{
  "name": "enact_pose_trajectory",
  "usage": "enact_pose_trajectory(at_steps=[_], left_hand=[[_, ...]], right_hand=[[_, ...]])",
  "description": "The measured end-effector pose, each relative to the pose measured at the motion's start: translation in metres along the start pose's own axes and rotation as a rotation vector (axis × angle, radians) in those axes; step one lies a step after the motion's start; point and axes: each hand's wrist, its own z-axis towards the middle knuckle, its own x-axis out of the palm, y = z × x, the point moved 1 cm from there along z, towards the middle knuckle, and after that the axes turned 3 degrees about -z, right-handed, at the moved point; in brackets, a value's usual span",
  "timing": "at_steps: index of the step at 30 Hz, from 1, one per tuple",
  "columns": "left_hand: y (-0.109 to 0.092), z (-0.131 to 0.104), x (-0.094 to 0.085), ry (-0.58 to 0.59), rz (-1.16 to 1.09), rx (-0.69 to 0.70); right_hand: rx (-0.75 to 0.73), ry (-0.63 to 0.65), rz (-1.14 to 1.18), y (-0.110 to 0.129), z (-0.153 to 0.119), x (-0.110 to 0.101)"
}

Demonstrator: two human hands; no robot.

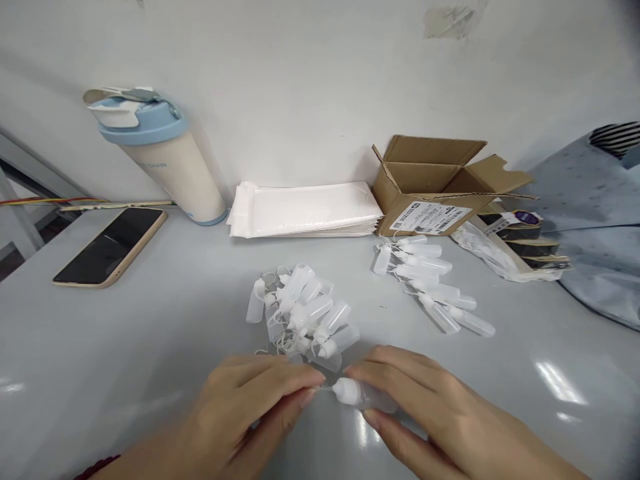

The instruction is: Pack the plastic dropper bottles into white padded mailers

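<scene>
translucent white plastic: a small dropper bottle lies on its side between the two hands, its tip pointing left; whether it touches the grey tabletop cannot be told. the right hand grips the bottle's body, fingers curved over the top and thumb against the near side. the left hand has thumb and forefinger brought almost together on a thin pale piece at the tip, apparently a pinch; its exact form is too blurred to tell. just beyond the hands lies a jumbled pile of similar bottles; a second group of bottles lies farther right, in front of a cardboard carton.

the step in hand is judged to be fine work at the tip of one bottle, the right hand steadying while the left manipulates. the next move would call for alignment of tip and fingertips, with light pressure on the seemingly soft body.
</scene>
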Motion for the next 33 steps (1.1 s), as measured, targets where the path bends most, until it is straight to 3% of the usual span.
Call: enact_pose_trajectory(at_steps=[4,11,24,33], left_hand=[[0.0005,-0.0016,0.0008,-0.039,0.001,0.001],[0.0014,-0.0043,-0.0008,0.011,-0.042,-0.026],[0.0017,-0.0066,0.0005,-0.007,0.039,-0.032],[-0.0002,-0.0039,-0.0019,0.006,0.082,0.035]], right_hand=[[0.01,0.01,0.002,0.0004,0.0025,0.001],[0.003,0.003,-0.003,0.0005,0.0002,0.0013],[0.01,0.016,-0.011,0.0011,-0.0007,0.0015],[0.032,0.042,-0.023,0.0035,-0.0016,0.0014]])
